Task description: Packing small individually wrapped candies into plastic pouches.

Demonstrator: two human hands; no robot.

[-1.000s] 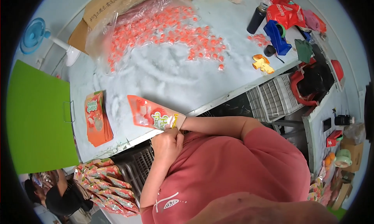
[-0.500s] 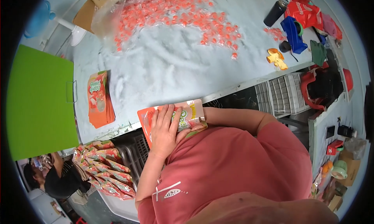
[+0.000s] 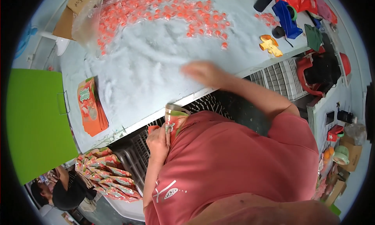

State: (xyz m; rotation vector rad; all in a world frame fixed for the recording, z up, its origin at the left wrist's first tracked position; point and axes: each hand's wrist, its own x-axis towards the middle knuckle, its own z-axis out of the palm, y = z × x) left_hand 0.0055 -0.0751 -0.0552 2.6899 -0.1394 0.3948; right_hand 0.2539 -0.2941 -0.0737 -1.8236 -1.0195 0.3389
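Note:
A printed candy pouch [image 3: 176,117] in red, pink and green stands tilted against my front at the table edge. My left hand [image 3: 158,143] is closed around its lower side, fingers wrapped over it. My right hand [image 3: 203,73] is over the near part of the table, apart from the pouch, and motion smears its fingers. Farther back lies a wide spread of small orange-pink wrapped candies [image 3: 164,12]. To the left, a fanned stack of flat pouches [image 3: 93,107] rests on the table.
Filled pouches [image 3: 107,174] are piled at lower left, beside a dark crate [image 3: 136,150]. A green panel [image 3: 39,123] borders the table's left end. Orange peel [image 3: 270,45], a blue tape dispenser [image 3: 288,19] and a dark bottle [image 3: 265,0] sit at right. Another person [image 3: 66,190] works at far lower left.
My right hand has left the pouch and swung up over the table. The pouch, still in my left hand, has turned from lying flat to upright against me. The view has shifted slightly.

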